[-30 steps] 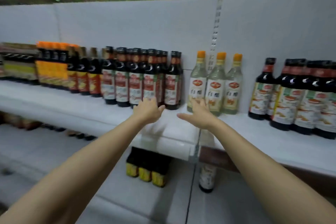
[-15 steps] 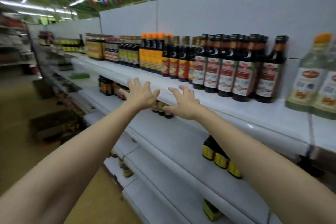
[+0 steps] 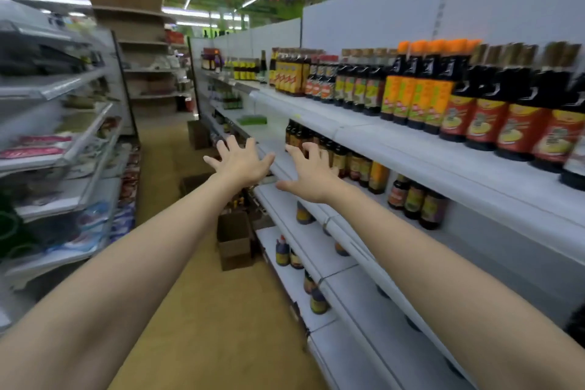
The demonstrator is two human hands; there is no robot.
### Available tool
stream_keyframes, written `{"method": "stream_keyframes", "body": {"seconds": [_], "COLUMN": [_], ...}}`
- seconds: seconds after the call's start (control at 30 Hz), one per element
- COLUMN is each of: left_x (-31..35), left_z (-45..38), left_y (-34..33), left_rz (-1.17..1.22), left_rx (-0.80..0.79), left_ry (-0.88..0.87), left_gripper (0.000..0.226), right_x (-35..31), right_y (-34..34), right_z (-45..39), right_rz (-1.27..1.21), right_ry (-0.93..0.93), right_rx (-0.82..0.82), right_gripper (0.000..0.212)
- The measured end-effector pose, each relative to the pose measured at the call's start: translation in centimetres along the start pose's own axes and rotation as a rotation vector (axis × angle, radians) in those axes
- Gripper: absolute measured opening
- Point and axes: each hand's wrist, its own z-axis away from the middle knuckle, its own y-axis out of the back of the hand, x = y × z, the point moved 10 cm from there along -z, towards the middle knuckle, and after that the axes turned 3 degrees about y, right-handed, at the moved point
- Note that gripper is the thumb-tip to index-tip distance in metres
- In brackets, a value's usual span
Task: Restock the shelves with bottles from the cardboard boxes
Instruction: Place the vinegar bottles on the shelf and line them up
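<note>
Left hand (image 3: 242, 165) and right hand (image 3: 311, 176) are reaching out spread-fingered, gripping nothing — the open brown cardboard box (image 3: 233, 239) is sitting on the aisle floor below; probably best crouching squarely before lifting bottles.

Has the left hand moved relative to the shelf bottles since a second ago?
Yes. The left hand was in front of the dark bottles on the upper shelf; now it hangs left of them, out over the aisle above the cardboard box, fingers spread.

Head-height view down the aisle (image 3: 202, 310) (shelves (image 3: 443, 161) close right).
</note>
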Motion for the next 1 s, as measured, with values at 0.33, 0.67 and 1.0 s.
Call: {"method": "stream_keyframes", "body": {"seconds": [0.33,0.67,1.0], "left_x": [-7.0,-15.2,-25.0], "left_z": [-14.0,-28.1,-43.2], "left_y": [-2.6,-3.6,-4.8], "left_rz": [-0.057,-0.063,-0.106], "left_rx": [0.109,0.087,0.086], "left_ry": [0.096,0.332,0.358], "left_gripper": [0.059,0.061,0.06], "right_x": [-1.7,-5.3,-10.7], "right_y": [-6.1,-11.4,-17.7], "right_z": [-17.5,-35.1,-52.2], "right_rz": [0.016,-0.05,-0.014], "right_ry": [0.139,0.331,0.348], "right_rx": [-0.059,-0.17,-0.184], "right_gripper": [0.08,0.078,0.078]}}
